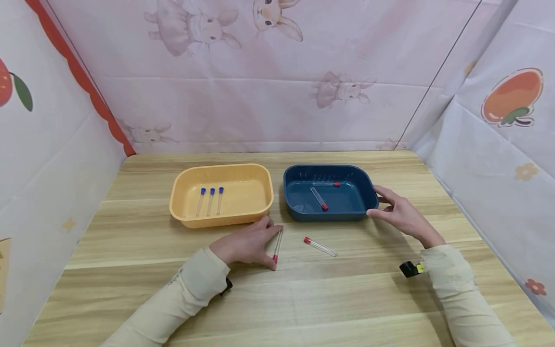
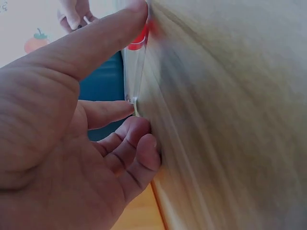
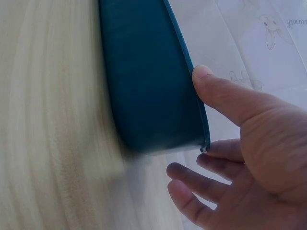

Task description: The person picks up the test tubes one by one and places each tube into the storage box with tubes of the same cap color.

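My left hand (image 1: 251,242) is low over the table in front of the yellow basket, pinching a red-capped test tube (image 1: 278,245) end to end. In the left wrist view the thumb is at the red cap (image 2: 138,40) and the index fingertip at the clear end; the other fingers curl beneath. My right hand (image 1: 401,214) grips the right end of the dark blue basket (image 1: 329,216), thumb on the front rim and index finger round the side, as the right wrist view shows. A second red-capped tube (image 1: 321,246) lies on the table between the hands.
Inside the blue basket lie two red-capped tubes, one tube (image 1: 319,198) slanted and another tube (image 1: 325,184) behind it. The yellow basket (image 1: 225,221) holds three blue-capped tubes (image 1: 210,202) side by side. Printed cloth walls (image 1: 260,111) enclose the wooden table (image 1: 329,303) at back and sides.
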`<state>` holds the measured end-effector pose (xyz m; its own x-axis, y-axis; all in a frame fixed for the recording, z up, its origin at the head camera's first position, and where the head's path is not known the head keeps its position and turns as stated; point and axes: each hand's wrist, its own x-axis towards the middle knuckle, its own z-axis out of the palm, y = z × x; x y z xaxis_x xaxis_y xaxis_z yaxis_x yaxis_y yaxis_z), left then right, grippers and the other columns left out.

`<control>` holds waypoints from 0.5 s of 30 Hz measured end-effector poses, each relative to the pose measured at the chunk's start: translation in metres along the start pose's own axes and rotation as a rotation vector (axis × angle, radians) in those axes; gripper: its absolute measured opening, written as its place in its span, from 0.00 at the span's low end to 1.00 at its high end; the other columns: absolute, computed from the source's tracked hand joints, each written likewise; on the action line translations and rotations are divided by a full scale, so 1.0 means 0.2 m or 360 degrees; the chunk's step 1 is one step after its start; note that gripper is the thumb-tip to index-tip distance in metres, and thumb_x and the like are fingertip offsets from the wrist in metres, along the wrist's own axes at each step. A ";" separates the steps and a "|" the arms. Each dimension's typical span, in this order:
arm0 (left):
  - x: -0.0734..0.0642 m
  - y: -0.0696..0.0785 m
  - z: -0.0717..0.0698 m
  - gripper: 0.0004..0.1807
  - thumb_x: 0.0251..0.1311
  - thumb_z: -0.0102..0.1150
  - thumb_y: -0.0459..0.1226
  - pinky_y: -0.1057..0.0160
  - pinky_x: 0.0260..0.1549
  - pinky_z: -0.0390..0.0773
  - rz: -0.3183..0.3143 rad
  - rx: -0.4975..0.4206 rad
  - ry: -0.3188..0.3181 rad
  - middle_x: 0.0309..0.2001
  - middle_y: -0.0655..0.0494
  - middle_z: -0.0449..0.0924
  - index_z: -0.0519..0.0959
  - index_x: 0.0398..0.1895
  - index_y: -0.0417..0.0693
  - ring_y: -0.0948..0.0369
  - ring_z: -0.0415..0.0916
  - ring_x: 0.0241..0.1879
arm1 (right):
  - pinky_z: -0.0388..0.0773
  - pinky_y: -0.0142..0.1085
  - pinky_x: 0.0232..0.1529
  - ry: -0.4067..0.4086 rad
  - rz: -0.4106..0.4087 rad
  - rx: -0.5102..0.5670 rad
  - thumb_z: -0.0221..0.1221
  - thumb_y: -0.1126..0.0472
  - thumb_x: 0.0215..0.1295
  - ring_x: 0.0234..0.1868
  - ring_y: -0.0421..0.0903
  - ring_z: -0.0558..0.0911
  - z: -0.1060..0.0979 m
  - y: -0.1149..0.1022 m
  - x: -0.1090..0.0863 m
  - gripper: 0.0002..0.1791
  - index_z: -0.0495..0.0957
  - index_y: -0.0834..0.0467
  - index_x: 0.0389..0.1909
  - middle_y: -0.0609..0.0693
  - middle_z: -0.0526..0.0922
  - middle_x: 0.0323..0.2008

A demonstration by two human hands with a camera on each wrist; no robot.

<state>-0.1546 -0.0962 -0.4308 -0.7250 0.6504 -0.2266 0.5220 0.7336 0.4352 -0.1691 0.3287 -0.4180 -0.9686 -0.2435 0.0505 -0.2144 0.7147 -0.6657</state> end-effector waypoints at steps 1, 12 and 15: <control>0.00 0.00 0.00 0.52 0.51 0.80 0.55 0.62 0.51 0.74 0.0005 0.0008 0.0007 0.54 0.56 0.63 0.67 0.77 0.49 0.59 0.68 0.50 | 0.72 0.61 0.62 0.0000 -0.0001 0.0003 0.66 0.53 0.72 0.70 0.69 0.69 0.00 0.00 0.00 0.44 0.55 0.65 0.80 0.68 0.57 0.77; 0.00 0.00 0.02 0.50 0.48 0.77 0.62 0.62 0.52 0.76 0.0089 0.0090 0.0061 0.52 0.57 0.66 0.71 0.71 0.50 0.61 0.68 0.49 | 0.71 0.62 0.63 -0.0012 0.0008 0.0020 0.65 0.53 0.73 0.71 0.70 0.68 0.00 0.01 0.00 0.45 0.54 0.64 0.81 0.68 0.57 0.78; 0.00 0.01 0.02 0.49 0.50 0.76 0.62 0.60 0.56 0.76 0.0097 0.0056 0.0063 0.55 0.57 0.68 0.70 0.71 0.50 0.61 0.68 0.51 | 0.71 0.63 0.64 -0.0015 0.0003 0.0008 0.65 0.53 0.73 0.71 0.70 0.67 0.00 0.01 0.01 0.45 0.54 0.65 0.80 0.68 0.57 0.78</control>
<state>-0.1523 -0.0933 -0.4328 -0.7083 0.6861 -0.1659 0.5805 0.6999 0.4161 -0.1711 0.3299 -0.4190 -0.9677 -0.2485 0.0422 -0.2120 0.7117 -0.6697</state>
